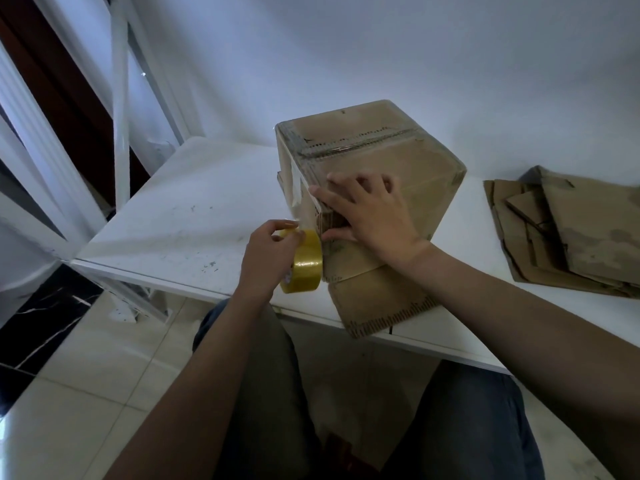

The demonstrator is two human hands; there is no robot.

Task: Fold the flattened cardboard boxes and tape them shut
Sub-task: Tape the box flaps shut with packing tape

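Pinching the yellow tape roll point(306, 268) between thumb and curled fingers, the left hand point(268, 252) holds it right against the box's point(398, 157) near-left edge, seemingly so the strip can run straight onto the cardboard. The right hand point(367, 213) lies spread on the side facing the person, fingers flat, pressing the flaps shut. I'd judge that keeps the seam closed while tape goes across. One flap point(377, 299) hangs loose past the tabletop's point(180, 216) front edge. The box stands near that front edge, within easy reach. A stack of flattened boxes point(571, 237) waits toward the tabletop's right edge, well apart.
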